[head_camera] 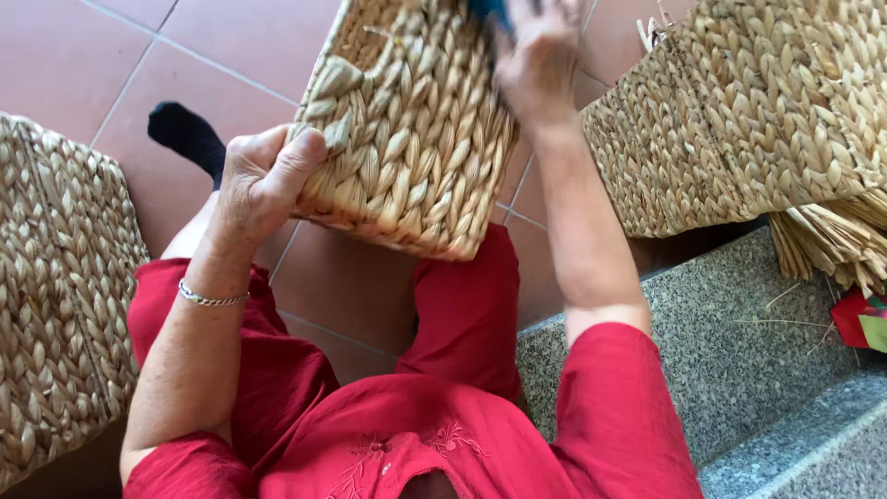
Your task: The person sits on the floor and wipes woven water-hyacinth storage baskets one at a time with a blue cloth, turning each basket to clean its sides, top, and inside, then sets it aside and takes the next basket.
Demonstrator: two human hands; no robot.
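Observation:
A woven straw basket [407, 129] rests on my knees, tilted toward me. My left hand [263, 180] grips its lower left corner, thumb pressed over the braided edge. My right hand [536, 55] is blurred at the basket's upper right rim, fingers closed around a small blue object [488, 9] that is mostly cut off by the frame's top. I wear red clothes and a thin silver bracelet [212, 298] on the left wrist.
A second woven basket [739, 120] stands at the right on a grey granite step [730, 360], with loose straw stalks [832, 240] beside it. A third woven piece [55, 296] lies at the left on the reddish tile floor [83, 55].

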